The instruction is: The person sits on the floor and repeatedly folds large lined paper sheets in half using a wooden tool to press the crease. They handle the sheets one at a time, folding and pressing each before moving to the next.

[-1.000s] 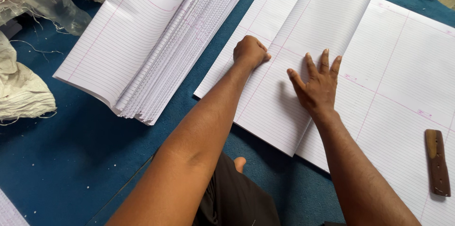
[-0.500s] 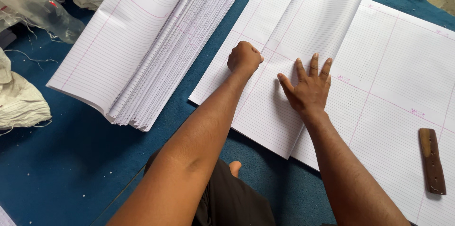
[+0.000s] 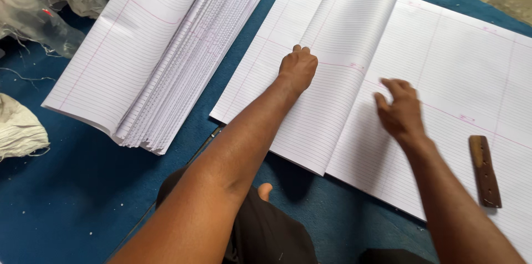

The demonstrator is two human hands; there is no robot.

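My left hand (image 3: 297,68) is a closed fist pressing down on a folded-over sheet of white ruled paper (image 3: 332,75), near its fold. My right hand (image 3: 400,113) hovers with fingers apart over the flat ruled sheets (image 3: 471,81) to the right, blurred with motion, holding nothing. The folded sheet curls over at its top edge. A brown wooden stick (image 3: 485,171) lies on the sheets by my right forearm.
A thick stack of folded ruled sheets (image 3: 160,48) lies to the left on the blue mat (image 3: 66,197). Crumpled plastic and cloth (image 3: 39,9) sit at the far left. My knee and toe (image 3: 265,191) show at the bottom.
My right hand lifted off the folded sheet and moved right over the flat sheets. My left fist stayed pressed on the fold.
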